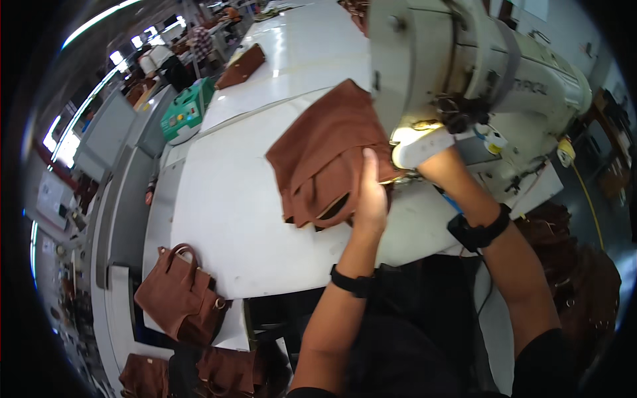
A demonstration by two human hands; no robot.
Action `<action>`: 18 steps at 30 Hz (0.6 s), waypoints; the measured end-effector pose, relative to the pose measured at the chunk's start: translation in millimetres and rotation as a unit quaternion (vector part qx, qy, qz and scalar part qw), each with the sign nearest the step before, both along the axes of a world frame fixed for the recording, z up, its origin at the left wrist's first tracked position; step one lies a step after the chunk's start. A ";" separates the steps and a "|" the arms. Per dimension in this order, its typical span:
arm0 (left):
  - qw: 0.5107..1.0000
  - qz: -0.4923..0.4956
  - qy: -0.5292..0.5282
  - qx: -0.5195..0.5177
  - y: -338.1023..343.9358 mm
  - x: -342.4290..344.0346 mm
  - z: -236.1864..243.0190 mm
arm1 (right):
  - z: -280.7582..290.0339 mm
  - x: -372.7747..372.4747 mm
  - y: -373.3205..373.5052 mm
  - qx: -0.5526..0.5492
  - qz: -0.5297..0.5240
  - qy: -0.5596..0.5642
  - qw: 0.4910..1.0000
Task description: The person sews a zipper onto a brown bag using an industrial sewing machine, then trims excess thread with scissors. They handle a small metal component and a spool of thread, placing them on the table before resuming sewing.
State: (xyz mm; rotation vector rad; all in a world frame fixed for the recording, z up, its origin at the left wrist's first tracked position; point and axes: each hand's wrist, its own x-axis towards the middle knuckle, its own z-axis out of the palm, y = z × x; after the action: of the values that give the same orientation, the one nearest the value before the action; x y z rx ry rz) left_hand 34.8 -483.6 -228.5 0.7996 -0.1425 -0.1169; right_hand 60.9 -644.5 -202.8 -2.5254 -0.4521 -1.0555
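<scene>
In the head view, the left hand (371, 199) grasps a brown leather handbag with looped handles (325, 142), seemingly steadying its edge beside the cream metal sewing machine (415, 73) just beyond the fingers. A pale rounded piece (422, 149) hides the right hand's (443, 168) fingers; their grip cannot be told. The bag's dark opening, near the left fingers, shows no discernible contents. Well left of them sits another brown leather handbag (174, 298), its inside unseen.

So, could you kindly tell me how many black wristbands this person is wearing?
2: the left wristband is around the wrist of the left hand, and the right wristband is around the wrist of the right hand. Neither is hidden.
</scene>
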 end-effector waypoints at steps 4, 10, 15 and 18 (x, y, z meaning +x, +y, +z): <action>0.997 -0.006 0.013 0.080 13.4 -19.7 28.2 | 20.8 -15.8 18.6 0.023 -0.048 -0.038 0.998; 0.992 0.086 0.004 0.093 5.1 -24.0 35.5 | 16.7 -21.0 28.6 0.122 -0.086 -0.136 0.979; 0.992 0.096 0.006 0.080 8.9 -28.8 40.1 | 16.2 -31.5 35.1 0.103 -0.096 -0.144 0.979; 0.991 0.103 -0.007 0.085 9.7 -33.3 35.3 | 16.6 -36.2 36.4 0.126 -0.091 -0.164 0.974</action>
State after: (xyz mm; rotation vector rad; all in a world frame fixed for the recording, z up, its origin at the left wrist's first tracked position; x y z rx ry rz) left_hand 1.5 -473.9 -193.1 0.9798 -0.0623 0.0725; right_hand 24.8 -608.1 -186.2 -2.2059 -0.1572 -1.5076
